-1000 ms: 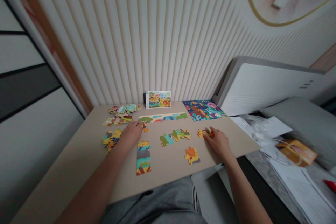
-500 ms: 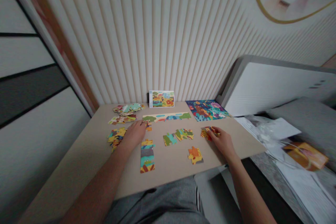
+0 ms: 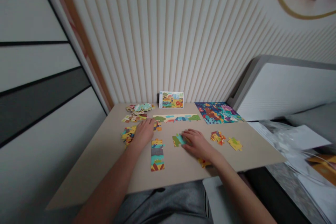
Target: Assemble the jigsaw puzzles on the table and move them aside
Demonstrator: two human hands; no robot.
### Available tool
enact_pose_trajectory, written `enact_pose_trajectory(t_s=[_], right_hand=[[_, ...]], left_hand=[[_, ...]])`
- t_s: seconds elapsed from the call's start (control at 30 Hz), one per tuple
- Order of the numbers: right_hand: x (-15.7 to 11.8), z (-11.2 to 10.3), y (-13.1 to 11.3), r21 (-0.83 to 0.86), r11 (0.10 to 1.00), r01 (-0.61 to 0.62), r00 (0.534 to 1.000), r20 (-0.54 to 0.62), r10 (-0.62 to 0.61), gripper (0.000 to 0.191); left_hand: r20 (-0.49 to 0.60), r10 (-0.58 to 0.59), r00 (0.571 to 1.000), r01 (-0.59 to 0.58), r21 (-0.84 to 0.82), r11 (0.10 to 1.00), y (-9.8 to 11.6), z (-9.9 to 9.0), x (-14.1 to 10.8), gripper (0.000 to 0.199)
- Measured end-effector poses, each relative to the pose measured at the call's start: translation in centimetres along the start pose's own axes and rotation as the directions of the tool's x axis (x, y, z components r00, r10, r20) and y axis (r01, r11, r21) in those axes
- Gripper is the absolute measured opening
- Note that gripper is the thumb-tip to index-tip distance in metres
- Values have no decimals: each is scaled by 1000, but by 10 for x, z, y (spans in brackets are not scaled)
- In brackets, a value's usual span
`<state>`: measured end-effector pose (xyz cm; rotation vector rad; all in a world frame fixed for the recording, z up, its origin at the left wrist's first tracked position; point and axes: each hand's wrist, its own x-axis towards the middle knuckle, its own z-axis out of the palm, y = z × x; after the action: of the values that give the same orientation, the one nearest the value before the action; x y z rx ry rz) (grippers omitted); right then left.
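Observation:
My left hand [image 3: 145, 131] rests on the table between a loose pile of yellow puzzle pieces [image 3: 128, 132] and a small orange piece [image 3: 158, 126]; its fingertips are close together and what they hold, if anything, is hidden. My right hand [image 3: 197, 142] lies spread over the green-and-blue joined pieces [image 3: 178, 140], covering their right part. Below my left hand stands a joined vertical strip [image 3: 157, 155]. A joined top strip [image 3: 177, 118] with trees lies behind both hands. Under my right wrist a yellow piece [image 3: 204, 162] shows in part.
A picture card [image 3: 172, 100] stands against the wall. More pieces are stacked at the back left [image 3: 140, 108]. A finished dark-blue puzzle [image 3: 219, 112] lies at the back right. Orange-red pieces [image 3: 217, 137] and a yellow-green piece [image 3: 235, 144] sit right of my right arm.
My right hand has moved left from the orange-red pieces onto the green-and-blue ones. A yellow-green piece now lies at the far right. The view has shifted; my left hand stays by the small orange piece.

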<state>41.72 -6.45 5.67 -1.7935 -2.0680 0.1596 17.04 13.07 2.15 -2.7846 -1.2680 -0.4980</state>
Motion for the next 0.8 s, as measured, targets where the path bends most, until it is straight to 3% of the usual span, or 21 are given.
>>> enact_pose_trajectory(t_s=[0.27, 0.4, 0.57, 0.8], right_hand=[[16, -6, 4, 26, 998, 49, 997, 50, -50, 47], [24, -9, -2, 190, 976, 109, 992, 41, -119, 55], [45, 2, -2, 458, 885, 88, 996, -55, -71, 27], [80, 9, 17, 420, 901, 106, 989, -136, -53, 21]], left_hand=[[-65, -38, 997, 31, -106, 994, 2, -7, -2, 56], [-88, -23, 996, 3, -222, 975, 9, -6, 0, 56], [-105, 84, 991, -119, -394, 911, 28, -5, 2, 36], [-129, 162, 978, -203, -431, 879, 33, -11, 0, 31]])
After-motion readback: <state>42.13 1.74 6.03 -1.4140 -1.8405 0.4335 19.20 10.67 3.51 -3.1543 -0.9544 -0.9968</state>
